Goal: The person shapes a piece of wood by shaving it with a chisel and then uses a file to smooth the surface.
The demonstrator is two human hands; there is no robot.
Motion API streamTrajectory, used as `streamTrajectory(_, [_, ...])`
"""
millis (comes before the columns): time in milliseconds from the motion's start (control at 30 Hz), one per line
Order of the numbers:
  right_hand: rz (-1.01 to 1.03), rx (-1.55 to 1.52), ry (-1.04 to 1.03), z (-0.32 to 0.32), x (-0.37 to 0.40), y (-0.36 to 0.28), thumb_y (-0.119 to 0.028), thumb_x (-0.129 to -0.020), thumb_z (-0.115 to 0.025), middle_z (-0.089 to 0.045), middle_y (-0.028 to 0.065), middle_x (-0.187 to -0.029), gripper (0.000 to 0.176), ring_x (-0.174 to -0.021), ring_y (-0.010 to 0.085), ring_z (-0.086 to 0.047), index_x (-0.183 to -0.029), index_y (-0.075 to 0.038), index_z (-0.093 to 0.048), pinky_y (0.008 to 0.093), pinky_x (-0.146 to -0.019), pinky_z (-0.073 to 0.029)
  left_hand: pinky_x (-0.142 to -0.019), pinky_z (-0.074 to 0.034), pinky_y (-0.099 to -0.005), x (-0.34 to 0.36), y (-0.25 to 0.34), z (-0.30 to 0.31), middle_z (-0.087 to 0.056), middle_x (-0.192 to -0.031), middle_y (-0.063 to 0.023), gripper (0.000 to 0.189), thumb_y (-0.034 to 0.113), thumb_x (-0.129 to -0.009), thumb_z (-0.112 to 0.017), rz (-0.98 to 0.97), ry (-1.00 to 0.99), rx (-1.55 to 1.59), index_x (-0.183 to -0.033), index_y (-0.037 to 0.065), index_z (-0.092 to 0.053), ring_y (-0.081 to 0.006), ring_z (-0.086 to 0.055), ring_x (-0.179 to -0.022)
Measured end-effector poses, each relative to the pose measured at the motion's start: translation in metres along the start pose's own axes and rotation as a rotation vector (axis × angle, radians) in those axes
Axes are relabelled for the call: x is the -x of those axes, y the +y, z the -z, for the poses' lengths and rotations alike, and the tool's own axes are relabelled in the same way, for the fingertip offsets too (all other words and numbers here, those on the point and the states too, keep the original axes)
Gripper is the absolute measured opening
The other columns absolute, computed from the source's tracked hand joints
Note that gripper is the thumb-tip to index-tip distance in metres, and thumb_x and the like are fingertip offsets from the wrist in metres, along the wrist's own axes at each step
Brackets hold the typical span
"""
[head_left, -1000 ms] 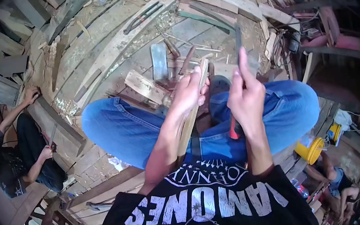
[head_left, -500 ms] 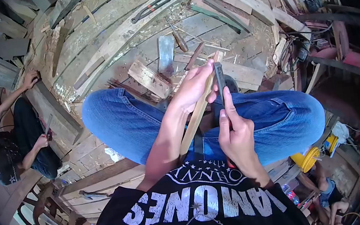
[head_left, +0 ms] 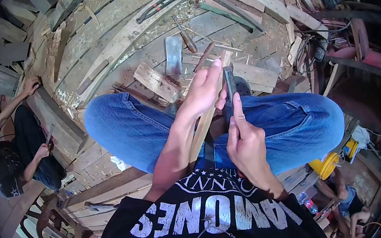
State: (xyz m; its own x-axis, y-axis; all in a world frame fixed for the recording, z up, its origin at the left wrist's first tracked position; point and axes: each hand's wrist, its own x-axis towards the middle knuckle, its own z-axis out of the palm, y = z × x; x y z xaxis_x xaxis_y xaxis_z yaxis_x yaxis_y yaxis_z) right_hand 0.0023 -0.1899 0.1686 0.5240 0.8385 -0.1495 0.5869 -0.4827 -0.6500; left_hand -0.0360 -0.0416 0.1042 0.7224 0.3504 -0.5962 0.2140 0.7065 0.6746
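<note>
A narrow wooden strip (head_left: 201,134) runs slantwise from my lap up past my left hand (head_left: 202,91). That hand is closed around the strip near its upper end. My right hand (head_left: 248,144) grips a chisel (head_left: 230,81) with a flat, dark metal blade. The index finger lies stretched along the blade, and most of the handle is hidden in the palm. The blade's upper end is right beside the strip, close to my left fingertips. Both hands are over my crossed legs in blue jeans (head_left: 286,126).
Ahead on the boards lie pincers (head_left: 158,8) on a long plank, a flat metal blade (head_left: 173,55), a wooden-handled tool (head_left: 188,41) and a wood block (head_left: 157,82). At left, another person (head_left: 9,151) sits by a thick beam. A yellow container (head_left: 325,166) stands at right.
My right hand and the chisel have shifted slightly left and toward me. My left hand still holds the strip, with its thumb now pointing further up.
</note>
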Motion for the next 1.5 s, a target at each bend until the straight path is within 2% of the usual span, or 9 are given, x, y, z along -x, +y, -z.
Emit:
streamTrajectory(67, [-0.076,-0.034,0.016,-0.004,-0.001,-0.006,0.007,-0.085,-0.052,-0.054,0.0217,-0.06,0.059,-0.048,0.0314,-0.059,-0.142,-0.002,-0.041,0.0344,-0.05,-0.045,-0.04,-0.039,-0.03,-0.004,-0.006,0.001,-0.051,-0.053,-0.0047,0.061,0.047,-0.103,-0.031,-0.026,0.025,-0.1,-0.067,0.002,-0.052,-0.0158,-0.048,-0.038])
streamTrajectory(633, [-0.073,-0.057,0.034,-0.022,-0.029,0.001,0.001,-0.085,-0.053,-0.06,0.026,-0.067,0.058,-0.056,0.0341,-0.066,-0.141,-0.005,-0.043,0.0393,-0.054,-0.051,-0.04,-0.04,-0.0328,-0.01,-0.006,0.007,-0.051,-0.05,-0.008,0.063,0.044,-0.103,-0.032,-0.074,0.216,-0.206,-0.067,-0.001,-0.056,-0.0175,-0.05,-0.04])
streamTrajectory(667, [0.037,-0.077,0.29,-0.03,-0.038,0.013,0.0,-0.085,-0.055,-0.061,0.0238,-0.066,0.057,-0.052,0.0317,-0.064,-0.141,-0.003,-0.042,0.0397,-0.051,-0.05,-0.04,-0.04,-0.0326,-0.005,-0.009,0.001,-0.051,-0.05,-0.008,0.063,0.044,-0.103,-0.032,-0.037,0.197,-0.186,-0.068,-0.002,-0.057,-0.0178,-0.051,-0.04])
streamTrajectory(733, [-0.234,-0.156,0.324,0.012,-0.067,-0.003,-0.001,-0.088,-0.054,-0.056,0.0171,-0.058,0.055,-0.044,0.0217,-0.056,-0.142,-0.002,-0.041,0.0361,-0.048,-0.048,-0.04,-0.041,-0.0303,0.01,-0.062,-0.032,-0.051,-0.049,-0.0064,0.063,0.047,-0.102,-0.032,-0.045,-0.017,-0.46,-0.079,-0.004,-0.061,-0.0172,-0.052,-0.04])
streamTrajectory(800, [-0.156,-0.265,0.431,0.024,-0.072,0.013,-0.004,-0.097,-0.047,-0.044,-0.0034,-0.055,0.049,-0.048,0.0027,-0.04,-0.145,-0.007,-0.039,0.0217,-0.044,-0.036,-0.038,-0.039,-0.0283,0.0,-0.055,-0.012,-0.048,-0.048,-0.0049,0.061,0.047,-0.102,-0.033,0.059,0.099,-0.282,-0.079,-0.002,-0.06,-0.0151,-0.049,-0.038])
streamTrajectory(867, [-0.155,-0.248,0.434,0.02,-0.051,0.018,-0.004,-0.091,-0.052,-0.053,0.0169,-0.055,0.049,-0.049,0.0088,-0.054,-0.14,-0.007,-0.047,0.0279,-0.051,-0.046,-0.034,-0.033,-0.0277,0.005,-0.03,-0.01,-0.043,-0.051,-0.0008,0.058,0.049,-0.103,-0.03,0.076,0.021,0.013,-0.074,0.004,-0.053,-0.012,-0.04,-0.036])
streamTrajectory(1000, [-0.243,-0.287,0.305,0.029,-0.037,0.014,-0.004,-0.093,-0.049,-0.049,0.0127,-0.054,0.047,-0.05,0.0065,-0.047,-0.14,-0.006,-0.046,0.027,-0.048,-0.043,-0.035,-0.031,-0.0247,0.011,-0.017,-0.003,-0.039,-0.051,0.0002,0.054,0.05,-0.102,-0.031,0.072,-0.031,0.054,-0.079,0.005,-0.051,-0.0107,-0.036,-0.037])
streamTrajectory(1233, [-0.103,-0.156,-0.003,0.018,0.004,-0.007,0.002,-0.086,-0.054,-0.056,0.0205,-0.061,0.057,-0.051,0.0306,-0.061,-0.142,-0.004,-0.042,0.0378,-0.051,-0.047,-0.036,-0.039,-0.0278,0.007,-0.02,-0.004,-0.053,-0.053,-0.008,0.057,0.048,-0.102,-0.032,0.005,-0.033,0.121,-0.078,0.002,-0.056,-0.0157,-0.048,-0.038])
streamTrajectory(1500, [-0.038,0.01,-0.026,0.008,0.016,0.002,0.003,-0.081,-0.056,-0.059,0.0192,-0.061,0.066,-0.052,0.0334,-0.061,-0.143,0.002,-0.036,0.0426,-0.05,-0.049,-0.036,-0.04,-0.027,0.007,-0.021,-0.004,-0.055,-0.053,-0.009,0.063,0.046,-0.103,-0.029,-0.034,-0.045,0.087,-0.072,0.0,-0.058,-0.0156,-0.048,-0.036])
